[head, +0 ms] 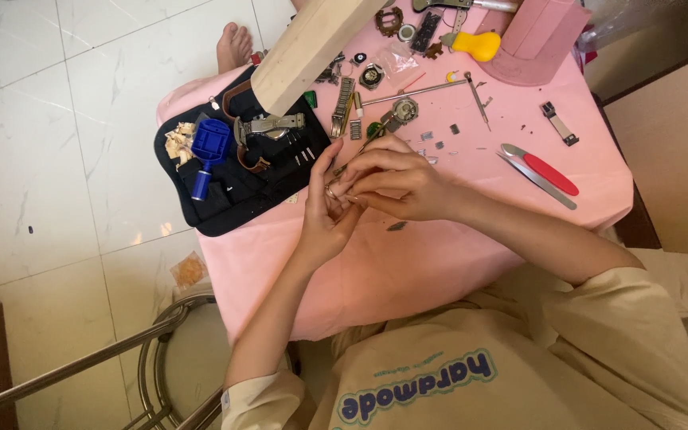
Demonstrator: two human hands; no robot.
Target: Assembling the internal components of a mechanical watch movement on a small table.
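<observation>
Near bottom of frame, cream shirt point(519, 374). Mid-frame, left hand point(324, 215) and right hand point(396, 185) pressed together over pink cloth point(408, 271). Left fingers half curled round a small metal part point(334, 191), possibly a ring or link; too small to tell. Right fingers pinched down at the same spot, touching left fingertips. Just below hands, a small dark bit point(396, 226) lying on cloth. Left of hands, black tool pouch point(224, 203) with blue tool point(207, 151). Right of centre, red-handled tool point(549, 173) beside tweezers point(539, 181). Above hands, scattered links point(439, 142), watch band point(345, 105), watch case point(404, 110). Upper centre, wooden block point(312, 48). Top edge, yellow tool point(475, 44), pink stand point(539, 40).
</observation>
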